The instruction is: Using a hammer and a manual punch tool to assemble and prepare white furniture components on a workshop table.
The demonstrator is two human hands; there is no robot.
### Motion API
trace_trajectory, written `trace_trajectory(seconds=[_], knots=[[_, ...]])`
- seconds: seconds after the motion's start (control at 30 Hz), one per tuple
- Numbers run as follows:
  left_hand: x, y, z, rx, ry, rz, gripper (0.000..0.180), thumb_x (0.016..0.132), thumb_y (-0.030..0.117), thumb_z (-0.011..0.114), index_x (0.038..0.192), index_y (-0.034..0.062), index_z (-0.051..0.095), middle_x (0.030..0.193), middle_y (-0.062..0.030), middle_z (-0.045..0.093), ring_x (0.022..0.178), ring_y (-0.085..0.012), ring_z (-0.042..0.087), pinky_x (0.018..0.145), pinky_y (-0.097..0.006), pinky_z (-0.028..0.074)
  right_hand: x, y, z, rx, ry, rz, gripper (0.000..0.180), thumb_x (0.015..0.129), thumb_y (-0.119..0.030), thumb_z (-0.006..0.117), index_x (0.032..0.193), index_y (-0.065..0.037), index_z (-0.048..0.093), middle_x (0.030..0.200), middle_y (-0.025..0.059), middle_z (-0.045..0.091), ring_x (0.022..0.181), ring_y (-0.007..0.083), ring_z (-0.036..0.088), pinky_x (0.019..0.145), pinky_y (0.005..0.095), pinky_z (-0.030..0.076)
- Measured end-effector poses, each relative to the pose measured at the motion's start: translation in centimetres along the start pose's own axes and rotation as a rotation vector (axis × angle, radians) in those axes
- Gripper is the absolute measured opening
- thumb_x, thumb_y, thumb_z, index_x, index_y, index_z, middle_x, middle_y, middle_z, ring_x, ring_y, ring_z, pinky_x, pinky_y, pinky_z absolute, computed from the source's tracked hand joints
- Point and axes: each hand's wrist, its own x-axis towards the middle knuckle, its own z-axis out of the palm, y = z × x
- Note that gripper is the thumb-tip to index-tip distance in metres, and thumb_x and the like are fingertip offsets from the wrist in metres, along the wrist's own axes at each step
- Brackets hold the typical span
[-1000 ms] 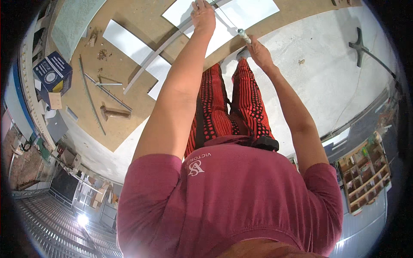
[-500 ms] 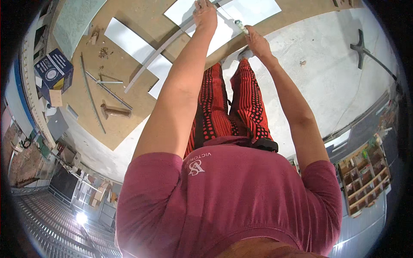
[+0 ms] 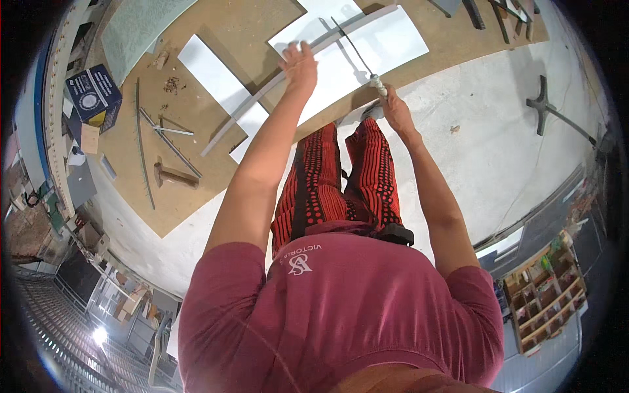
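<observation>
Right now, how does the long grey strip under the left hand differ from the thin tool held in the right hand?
The grey strip is long, flat and wide, and lies across the white sheets on the brown board; the thin tool is a shorter, narrow rod with a pale handle.

The left hand presses down flat on the strip; the right hand is closed around the tool's handle.

Both cross over the same large white sheet.

At the frame's top centre, the left hand [image 3: 300, 62] presses a long grey strip [image 3: 275, 82] onto a white panel [image 3: 357, 46] while the right hand [image 3: 392, 105] grips a thin saw-like tool [image 3: 357, 49] by its handle.
</observation>
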Motion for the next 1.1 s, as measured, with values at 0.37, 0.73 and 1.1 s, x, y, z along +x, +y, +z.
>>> trace_trajectory(seconds=[0.37,0.73,1.1], knots=[[0.5,-3.4,1.5,0.158,-0.116,-0.063,0.015,0.082,0.012,0.052,0.096,0.0059,0.055,0.103,-0.0128,0.054,0.091,-0.0289,0.059,0.074,-0.038,0.050,1.2,-6.5,-0.5,-0.054,0.132,-0.115,0.032,0.089,-0.021,0.046,0.119,-0.015,0.038,0.087,0.0209,0.060,0.074,0.0401,0.059,0.061,0.0487,0.046],[-4.4,-9.0,-0.2,0.036,-0.057,-0.140,0.027,0.079,0.022,0.059,0.101,0.0068,0.052,0.108,-0.0139,0.051,0.104,-0.0317,0.050,0.085,-0.046,0.043,-2.6,-5.1,-0.3,0.079,0.060,0.042,0.030,0.089,-0.019,0.045,0.117,-0.011,0.040,0.090,0.0252,0.059,0.078,0.0433,0.058,0.063,0.0490,0.045],[2.5,0.2,1.4,0.110,-0.125,-0.045,0.020,0.082,0.014,0.051,0.099,0.0059,0.058,0.102,-0.0120,0.054,0.097,-0.0297,0.055,0.077,-0.037,0.050,-1.1,-6.1,1.3,-0.104,0.006,0.074,0.031,0.089,-0.022,0.042,0.118,-0.011,0.042,0.103,0.0189,0.057,0.087,0.0395,0.057,0.072,0.0487,0.046]])
